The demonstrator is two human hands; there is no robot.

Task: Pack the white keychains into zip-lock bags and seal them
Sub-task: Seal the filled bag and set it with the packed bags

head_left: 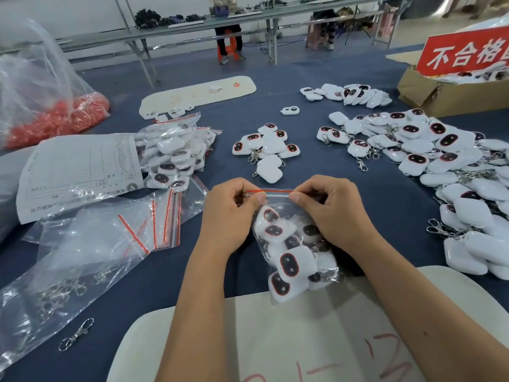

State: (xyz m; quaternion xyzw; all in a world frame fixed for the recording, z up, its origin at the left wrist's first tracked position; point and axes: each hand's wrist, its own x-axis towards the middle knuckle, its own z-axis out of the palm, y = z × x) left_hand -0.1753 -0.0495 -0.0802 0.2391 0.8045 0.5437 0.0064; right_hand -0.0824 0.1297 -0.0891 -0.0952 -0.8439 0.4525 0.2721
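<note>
A clear zip-lock bag (296,249) filled with several white keychains hangs between my hands above the blue table. My left hand (230,213) pinches the left end of its red zip strip (271,191). My right hand (334,209) pinches the strip's right end. A small group of loose white keychains (265,150) lies just beyond the bag. A large heap of keychains (446,172) covers the table on the right. Filled zip-lock bags (173,153) are stacked at the left, and empty zip-lock bags (162,219) lie in front of them.
A printed paper sheet (80,172) lies at the left. A big clear bag of metal clasps (60,274) sits at the near left, a loose clasp (77,334) beside it. A cardboard box (440,92) with a red sign stands far right. A bag of red pieces (55,119) is far left.
</note>
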